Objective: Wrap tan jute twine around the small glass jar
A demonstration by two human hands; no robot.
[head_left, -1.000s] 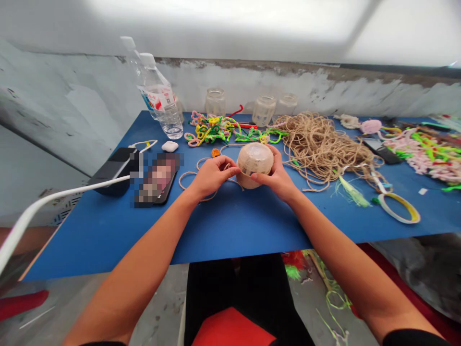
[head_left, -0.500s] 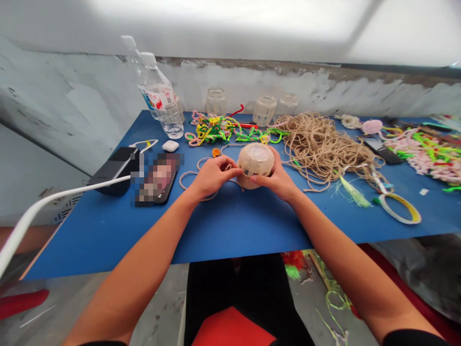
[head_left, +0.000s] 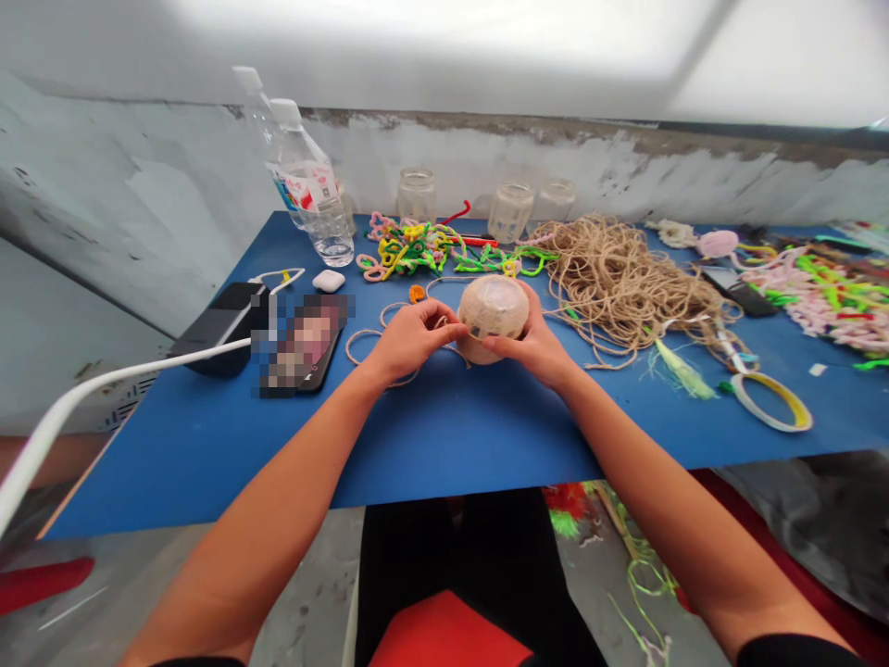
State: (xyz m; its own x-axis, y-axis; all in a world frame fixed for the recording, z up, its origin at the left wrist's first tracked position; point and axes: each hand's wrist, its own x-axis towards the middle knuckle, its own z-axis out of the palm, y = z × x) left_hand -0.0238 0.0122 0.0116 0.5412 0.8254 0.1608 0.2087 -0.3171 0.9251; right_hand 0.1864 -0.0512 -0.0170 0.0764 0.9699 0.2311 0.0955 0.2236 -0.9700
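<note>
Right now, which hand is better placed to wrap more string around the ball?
Probably the left hand: it pinches the loose twine beside the ball. The right hand cups the ball, steadying it.

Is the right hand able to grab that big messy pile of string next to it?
Probably yes, but not right now. The twine pile lies just beside the right hand with nothing between them, but that hand is wrapped around the round jar, so it would have to let go first.

The ball (head_left: pixel 493 310) looks glossy and smooth, part wrapped in rough twine (head_left: pixel 618 283). The bench (head_left: pixel 451 435) is matt blue. The jars (head_left: pixel 510 211) are clear glass.
</note>
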